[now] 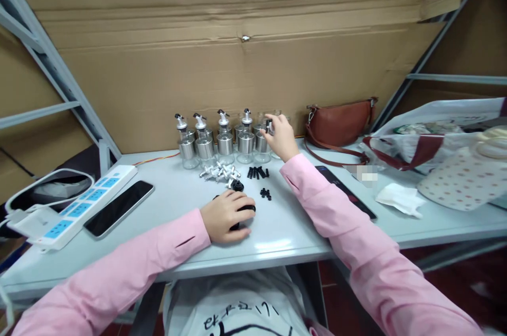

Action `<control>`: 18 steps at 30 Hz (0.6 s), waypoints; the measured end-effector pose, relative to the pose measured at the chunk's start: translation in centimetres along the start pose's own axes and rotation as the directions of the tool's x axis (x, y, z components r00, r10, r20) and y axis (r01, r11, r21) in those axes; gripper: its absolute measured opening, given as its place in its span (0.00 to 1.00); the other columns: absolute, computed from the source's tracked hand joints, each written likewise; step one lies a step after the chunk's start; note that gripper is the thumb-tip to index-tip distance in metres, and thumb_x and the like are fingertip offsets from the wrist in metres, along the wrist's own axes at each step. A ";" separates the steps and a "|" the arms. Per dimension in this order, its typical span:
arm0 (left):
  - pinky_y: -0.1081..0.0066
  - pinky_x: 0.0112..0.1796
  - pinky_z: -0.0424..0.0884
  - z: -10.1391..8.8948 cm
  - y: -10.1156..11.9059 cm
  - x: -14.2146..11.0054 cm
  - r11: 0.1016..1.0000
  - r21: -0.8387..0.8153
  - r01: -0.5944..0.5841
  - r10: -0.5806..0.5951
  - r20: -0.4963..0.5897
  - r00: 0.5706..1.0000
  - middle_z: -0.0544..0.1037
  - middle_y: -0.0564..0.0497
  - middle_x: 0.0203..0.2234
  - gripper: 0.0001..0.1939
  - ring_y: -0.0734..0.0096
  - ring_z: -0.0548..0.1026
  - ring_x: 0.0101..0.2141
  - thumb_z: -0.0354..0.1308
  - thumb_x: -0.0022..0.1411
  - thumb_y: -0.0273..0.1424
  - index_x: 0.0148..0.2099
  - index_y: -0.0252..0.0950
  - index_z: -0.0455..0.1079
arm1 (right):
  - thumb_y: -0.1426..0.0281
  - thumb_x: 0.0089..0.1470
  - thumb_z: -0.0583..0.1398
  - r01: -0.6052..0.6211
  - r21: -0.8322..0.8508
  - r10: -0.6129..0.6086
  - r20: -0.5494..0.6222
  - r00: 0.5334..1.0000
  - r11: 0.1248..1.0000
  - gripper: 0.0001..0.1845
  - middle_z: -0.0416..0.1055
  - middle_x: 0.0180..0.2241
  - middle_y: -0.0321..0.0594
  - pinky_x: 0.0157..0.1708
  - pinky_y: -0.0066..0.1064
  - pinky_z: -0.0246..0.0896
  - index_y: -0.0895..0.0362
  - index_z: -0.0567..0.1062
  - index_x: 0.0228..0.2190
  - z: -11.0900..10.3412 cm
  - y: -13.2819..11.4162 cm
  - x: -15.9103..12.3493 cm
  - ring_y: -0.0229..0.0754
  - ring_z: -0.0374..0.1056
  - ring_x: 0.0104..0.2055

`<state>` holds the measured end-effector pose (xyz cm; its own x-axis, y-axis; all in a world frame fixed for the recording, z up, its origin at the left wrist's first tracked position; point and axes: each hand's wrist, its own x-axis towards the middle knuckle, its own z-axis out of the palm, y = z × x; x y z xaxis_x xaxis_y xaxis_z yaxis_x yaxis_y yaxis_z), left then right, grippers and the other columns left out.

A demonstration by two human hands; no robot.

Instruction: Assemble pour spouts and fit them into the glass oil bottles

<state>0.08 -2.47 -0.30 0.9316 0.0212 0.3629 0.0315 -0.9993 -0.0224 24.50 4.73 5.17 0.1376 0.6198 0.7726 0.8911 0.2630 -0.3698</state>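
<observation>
My left hand (227, 215) lies over a group of black round parts (247, 208), fingers spread across them; the palm hides some. Farther back, my right hand (282, 135) pinches a small black part (269, 124) at the neck of a glass bottle at the right of the row; the fingers partly cover it. Several glass bottles with steel bands (225, 143) stand upright along the back. Some carry silver pourer tops with black tips (223, 114). Between the hands and the bottles lie loose silver-white pourers (222, 172), black tubes (257, 172) and small black caps (265, 194).
A power strip (89, 206) and a phone (119, 209) lie at left. On the right are another dark phone (348, 193), a brown handbag (340, 123), a white tissue pack (400, 199) and a clear bag (447, 140). A cardboard wall (222, 77) closes the back.
</observation>
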 end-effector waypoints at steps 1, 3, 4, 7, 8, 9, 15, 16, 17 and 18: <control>0.62 0.44 0.64 0.1 -0.1 -0.1 1.000 -0.009 0.018 -0.018 -0.008 1.000 0.71 0.41 0.45 0.13 0.60 0.68 0.44 0.49 0.59 0.35 0.43 0.34 0.67 | 0.70 0.48 0.59 -0.011 -0.020 0.012 0.017 1.000 1.000 0.20 0.63 0.39 0.47 0.40 0.37 0.59 0.58 0.70 0.45 0.3 0.2 0.3 0.47 0.63 0.37; 0.64 0.43 0.66 0.3 -0.2 -0.1 0.998 -0.033 0.047 -0.047 -0.024 0.999 0.70 0.42 0.46 0.11 0.62 0.69 0.43 0.48 0.59 0.31 0.43 0.34 0.67 | 0.71 0.48 0.58 -0.033 -0.053 0.034 0.016 0.999 0.998 0.16 0.63 0.39 0.47 0.40 0.37 0.59 0.58 0.72 0.41 0.8 0.4 0.7 0.47 0.63 0.37; 0.65 0.43 0.66 0.4 -0.2 -0.2 0.997 -0.048 0.055 -0.057 -0.032 0.998 0.70 0.42 0.47 0.11 0.63 0.69 0.43 0.48 0.60 0.31 0.42 0.34 0.67 | 0.71 0.49 0.58 -0.042 -0.063 0.042 -0.002 0.999 0.997 0.14 0.62 0.40 0.48 0.41 0.37 0.59 0.58 0.72 0.40 1.0 0.5 0.8 0.47 0.63 0.38; 0.66 0.44 0.67 0.8 -0.2 -0.3 0.994 -0.086 0.073 -0.078 -0.059 0.995 0.70 0.44 0.47 0.10 0.64 0.69 0.44 0.47 0.61 0.29 0.42 0.35 0.67 | 0.73 0.50 0.55 -0.065 -0.088 0.060 -0.055 0.997 0.994 0.11 0.62 0.43 0.51 0.43 0.39 0.58 0.58 0.71 0.37 1.6 0.6 0.9 0.48 0.61 0.42; 0.66 0.44 0.67 0.9 -0.1 -0.3 0.993 -0.092 0.078 -0.085 -0.069 0.994 0.71 0.44 0.47 0.10 0.64 0.69 0.44 0.47 0.61 0.28 0.41 0.35 0.67 | 0.73 0.51 0.54 -0.068 -0.102 0.064 -0.048 0.997 0.992 0.11 0.63 0.43 0.52 0.44 0.39 0.58 0.59 0.71 0.38 1.7 0.6 0.8 0.49 0.61 0.43; 0.66 0.44 0.67 0.9 -0.1 -0.4 0.992 -0.095 0.083 -0.091 -0.078 0.993 0.71 0.44 0.47 0.10 0.65 0.69 0.44 0.47 0.61 0.28 0.41 0.35 0.67 | 0.73 0.51 0.54 -0.065 -0.119 0.062 -0.029 0.998 0.991 0.12 0.63 0.43 0.52 0.44 0.40 0.57 0.59 0.70 0.38 1.8 0.6 0.8 0.50 0.61 0.43; 0.67 0.41 0.66 0.8 -0.1 -0.6 0.991 -0.071 0.111 -0.119 -0.121 0.986 0.72 0.46 0.44 0.09 0.67 0.71 0.41 0.46 0.60 0.25 0.39 0.35 0.67 | 0.74 0.52 0.52 0.019 -0.121 -0.021 -0.014 1.000 0.992 0.10 0.65 0.40 0.54 0.46 0.40 0.56 0.61 0.69 0.37 1.4 0.0 0.0 0.51 0.60 0.44; 0.67 0.40 0.66 0.7 -0.2 -0.6 0.992 -0.060 0.114 -0.121 -0.125 0.985 0.72 0.46 0.44 0.09 0.67 0.71 0.41 0.46 0.60 0.25 0.39 0.35 0.67 | 0.73 0.53 0.53 0.034 -0.098 -0.038 -0.038 0.999 0.995 0.09 0.65 0.41 0.54 0.46 0.40 0.57 0.61 0.69 0.37 1.1 -0.1 -0.1 0.50 0.60 0.44; 0.68 0.40 0.66 0.6 -0.2 -0.6 0.992 -0.048 0.115 -0.121 -0.127 0.985 0.72 0.46 0.44 0.09 0.67 0.71 0.40 0.46 0.61 0.26 0.39 0.36 0.67 | 0.72 0.53 0.53 0.048 -0.072 -0.053 -0.074 0.996 0.996 0.09 0.64 0.40 0.53 0.45 0.39 0.58 0.61 0.69 0.36 0.7 -0.3 -0.2 0.49 0.61 0.42; 0.68 0.40 0.66 0.6 -0.2 -0.6 0.992 -0.038 0.116 -0.120 -0.128 0.984 0.72 0.46 0.44 0.09 0.67 0.71 0.40 0.46 0.61 0.26 0.39 0.36 0.67 | 0.70 0.54 0.53 0.061 -0.046 -0.066 -0.123 0.990 0.997 0.08 0.64 0.40 0.52 0.43 0.38 0.58 0.60 0.69 0.36 0.2 -0.5 -0.3 0.48 0.62 0.41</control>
<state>-0.30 -2.25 -1.03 0.8667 0.1369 0.4796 0.1261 -0.9905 0.0550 23.95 4.53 5.04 0.1307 0.5050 0.8532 0.9168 0.2660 -0.2978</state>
